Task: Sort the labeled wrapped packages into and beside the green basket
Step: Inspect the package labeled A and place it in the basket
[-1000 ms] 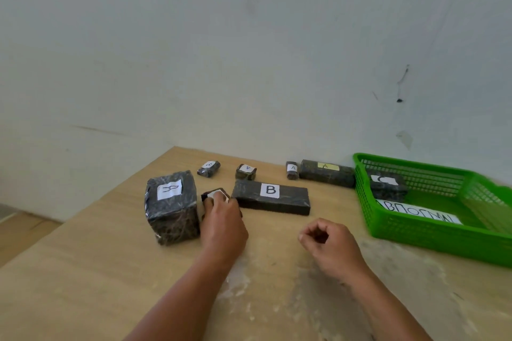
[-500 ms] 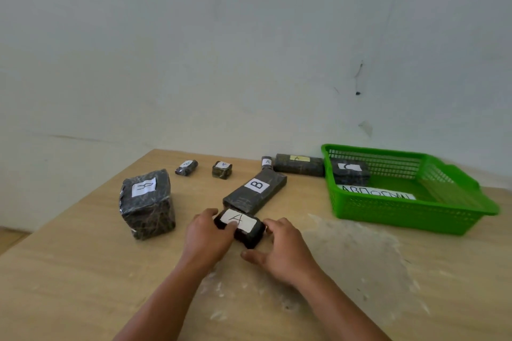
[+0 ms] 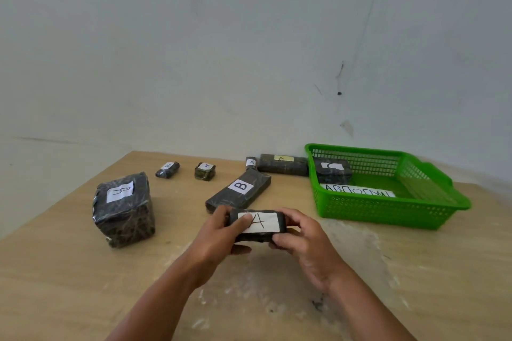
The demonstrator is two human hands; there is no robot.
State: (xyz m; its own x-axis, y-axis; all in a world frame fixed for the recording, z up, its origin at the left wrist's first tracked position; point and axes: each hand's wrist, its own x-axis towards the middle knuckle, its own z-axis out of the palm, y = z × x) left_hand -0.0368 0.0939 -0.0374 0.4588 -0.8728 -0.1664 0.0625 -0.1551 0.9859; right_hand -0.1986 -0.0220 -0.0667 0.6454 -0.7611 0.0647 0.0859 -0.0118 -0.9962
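Both hands hold a small dark wrapped package labeled A (image 3: 263, 223) just above the table, label up. My left hand (image 3: 219, 235) grips its left end, thumb on the label. My right hand (image 3: 302, 235) grips its right end. Behind it lies a long package labeled B (image 3: 239, 191). A big wrapped block (image 3: 123, 207) stands at the left. The green basket (image 3: 388, 210) sits at the right with a C package (image 3: 332, 170) and a paper strip inside. Beside the basket's far left corner lie a long A package (image 3: 282, 165) and a tiny A package (image 3: 251, 162).
Two small wrapped packages (image 3: 167, 169) (image 3: 205, 171) lie near the table's far edge. The wooden table (image 3: 277, 299) ends at a white wall behind, and its left edge runs diagonally past the big block.
My left hand dragged the A package nearer, my right hand joined it, and both lifted it off the table. The long B package turned diagonal.
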